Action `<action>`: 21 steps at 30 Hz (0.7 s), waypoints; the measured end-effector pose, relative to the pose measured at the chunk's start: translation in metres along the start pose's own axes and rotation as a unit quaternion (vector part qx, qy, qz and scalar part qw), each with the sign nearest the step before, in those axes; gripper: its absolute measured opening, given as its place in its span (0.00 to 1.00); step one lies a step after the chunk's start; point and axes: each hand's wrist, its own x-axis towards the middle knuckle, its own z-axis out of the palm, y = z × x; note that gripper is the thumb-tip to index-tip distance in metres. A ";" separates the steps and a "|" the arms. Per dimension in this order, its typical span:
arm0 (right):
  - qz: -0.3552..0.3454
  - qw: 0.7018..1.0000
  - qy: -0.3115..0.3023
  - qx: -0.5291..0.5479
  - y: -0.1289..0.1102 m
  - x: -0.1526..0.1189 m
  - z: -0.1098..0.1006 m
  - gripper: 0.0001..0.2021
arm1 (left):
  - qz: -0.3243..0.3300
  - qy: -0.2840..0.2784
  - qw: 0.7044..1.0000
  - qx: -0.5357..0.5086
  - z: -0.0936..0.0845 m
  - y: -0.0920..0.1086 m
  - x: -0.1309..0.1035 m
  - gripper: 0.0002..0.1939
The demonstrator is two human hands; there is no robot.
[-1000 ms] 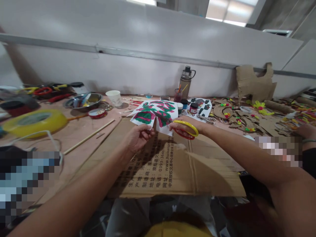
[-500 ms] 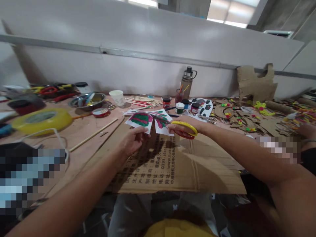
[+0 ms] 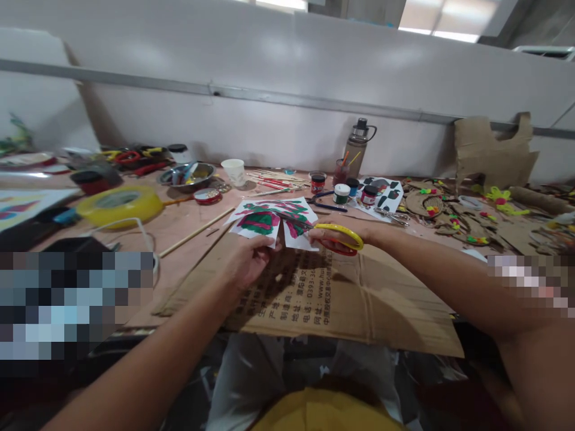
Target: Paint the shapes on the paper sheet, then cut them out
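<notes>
My left hand (image 3: pixel 252 258) pinches the near left edge of a white paper sheet (image 3: pixel 287 203) painted with green and magenta shapes. A cut runs inward from the sheet's near edge, and the two flaps hang apart. In my right hand (image 3: pixel 332 238) are scissors (image 3: pixel 338 228) with one yellow and one red handle loop. Their blades lie at the paper, pointing left over the painted part. Beneath both hands is a flat piece of cardboard (image 3: pixel 350 293) with printed text.
Paint jars (image 3: pixel 341 193), a bottle (image 3: pixel 358 140) and a paper cup (image 3: pixel 233 172) stand behind the sheet. Left lie a yellow tape roll (image 3: pixel 119 205), a metal bowl (image 3: pixel 187 175) and a wooden stick (image 3: pixel 197 232). Cardboard crafts (image 3: pixel 431 206) cover the right side.
The view has swung left, so things appear farther right. The painted sheet now shows more of its upper face. Both hands keep their holds.
</notes>
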 end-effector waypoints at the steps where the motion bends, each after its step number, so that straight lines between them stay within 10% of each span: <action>1: 0.000 1.000 0.000 0.000 -0.001 0.001 0.001 0.25 | -0.001 0.005 1.000 0.006 0.000 0.002 -0.001 0.12; 11: 0.060 0.992 0.072 0.080 -0.012 -0.039 0.010 0.24 | -0.046 -0.041 0.997 0.040 0.017 0.021 0.013 0.13; 21: 0.074 0.952 0.297 0.025 -0.022 -0.131 0.023 0.24 | 0.049 -0.302 0.951 0.043 0.112 0.018 0.028 0.15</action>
